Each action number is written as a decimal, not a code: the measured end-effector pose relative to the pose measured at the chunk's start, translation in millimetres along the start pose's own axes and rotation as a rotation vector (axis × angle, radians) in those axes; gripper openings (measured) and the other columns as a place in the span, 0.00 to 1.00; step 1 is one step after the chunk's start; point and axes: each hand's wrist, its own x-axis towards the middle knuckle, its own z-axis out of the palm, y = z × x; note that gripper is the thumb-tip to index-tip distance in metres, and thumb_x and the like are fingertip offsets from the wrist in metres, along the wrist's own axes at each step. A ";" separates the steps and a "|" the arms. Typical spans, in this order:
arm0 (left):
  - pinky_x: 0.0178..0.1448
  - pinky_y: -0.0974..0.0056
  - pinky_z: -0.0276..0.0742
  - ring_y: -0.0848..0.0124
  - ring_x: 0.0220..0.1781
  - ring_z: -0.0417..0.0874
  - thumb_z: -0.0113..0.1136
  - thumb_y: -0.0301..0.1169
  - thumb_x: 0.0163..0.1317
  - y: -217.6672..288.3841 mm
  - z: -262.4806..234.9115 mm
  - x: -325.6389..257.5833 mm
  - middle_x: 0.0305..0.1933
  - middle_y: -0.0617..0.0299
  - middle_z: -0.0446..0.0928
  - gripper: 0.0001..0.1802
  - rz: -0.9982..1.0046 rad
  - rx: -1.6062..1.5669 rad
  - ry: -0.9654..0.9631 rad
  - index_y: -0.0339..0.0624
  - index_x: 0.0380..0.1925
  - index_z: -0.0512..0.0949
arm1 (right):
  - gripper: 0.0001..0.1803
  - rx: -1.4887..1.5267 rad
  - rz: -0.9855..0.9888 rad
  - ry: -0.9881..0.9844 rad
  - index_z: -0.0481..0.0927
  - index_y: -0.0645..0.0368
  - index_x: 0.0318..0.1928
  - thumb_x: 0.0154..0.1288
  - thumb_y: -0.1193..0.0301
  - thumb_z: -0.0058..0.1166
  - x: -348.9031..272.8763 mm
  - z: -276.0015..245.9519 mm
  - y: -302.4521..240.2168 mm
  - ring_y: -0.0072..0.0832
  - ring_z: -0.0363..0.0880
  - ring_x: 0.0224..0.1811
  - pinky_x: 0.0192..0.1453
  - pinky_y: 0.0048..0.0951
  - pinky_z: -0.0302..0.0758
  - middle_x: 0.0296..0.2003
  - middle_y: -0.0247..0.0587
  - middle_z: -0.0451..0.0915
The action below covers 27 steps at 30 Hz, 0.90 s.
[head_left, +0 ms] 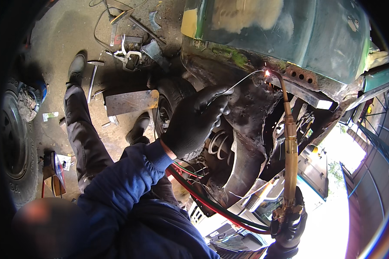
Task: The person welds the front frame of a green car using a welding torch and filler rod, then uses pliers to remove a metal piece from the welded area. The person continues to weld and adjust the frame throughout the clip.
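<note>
My left hand (196,118), in a black glove, pinches a thin metal filler rod (245,79). The rod bends up to a bright, sparking spot on the rusty lower edge of a green vehicle body panel (263,30). Lower right, my right hand (291,228), also gloved, is wrapped round the valve end of a brass gas torch (291,151). The torch stands nearly upright in the picture, its curved neck ending at the same glowing spot as the rod. Red and green hoses (212,209) run from its base toward the left, passing below my left hand.
Dark, torn sheet metal (250,103) and a coil spring (219,142) lie below the weld spot, beside a tyre (173,93). On the floor are a hammer (93,80), locking pliers (125,55) and a metal plate (132,102). Another wheel (17,138) stands far left.
</note>
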 end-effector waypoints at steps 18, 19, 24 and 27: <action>0.40 0.71 0.77 0.84 0.35 0.78 0.63 0.37 0.85 7.0 0.7 2.4 0.41 0.68 0.87 0.21 -0.009 -0.007 -0.010 0.42 0.71 0.82 | 0.40 -0.145 -0.021 0.131 0.71 0.59 0.81 0.69 0.89 0.58 -10.3 -5.5 17.7 0.30 0.86 0.23 0.18 0.28 0.79 0.39 0.53 0.87; 0.39 0.71 0.77 0.84 0.34 0.77 0.63 0.37 0.85 6.5 0.0 2.5 0.40 0.68 0.87 0.21 -0.006 -0.004 -0.010 0.42 0.71 0.82 | 0.39 -0.121 -0.013 0.105 0.70 0.60 0.81 0.70 0.86 0.60 -11.9 -7.9 17.0 0.30 0.86 0.25 0.20 0.28 0.80 0.39 0.51 0.85; 0.38 0.71 0.77 0.84 0.33 0.76 0.64 0.38 0.85 4.6 -0.7 3.0 0.38 0.68 0.85 0.21 0.011 -0.006 -0.008 0.42 0.71 0.82 | 0.41 -0.094 0.070 0.072 0.67 0.63 0.82 0.71 0.76 0.65 -19.3 -11.9 10.3 0.27 0.83 0.31 0.30 0.29 0.83 0.43 0.42 0.79; 0.38 0.71 0.76 0.84 0.32 0.76 0.64 0.38 0.85 4.8 -0.3 1.8 0.36 0.69 0.84 0.21 -0.001 -0.011 -0.006 0.43 0.70 0.82 | 0.41 -0.156 0.081 0.080 0.67 0.63 0.82 0.69 0.78 0.64 -18.7 -12.5 10.3 0.28 0.85 0.33 0.29 0.28 0.84 0.45 0.46 0.81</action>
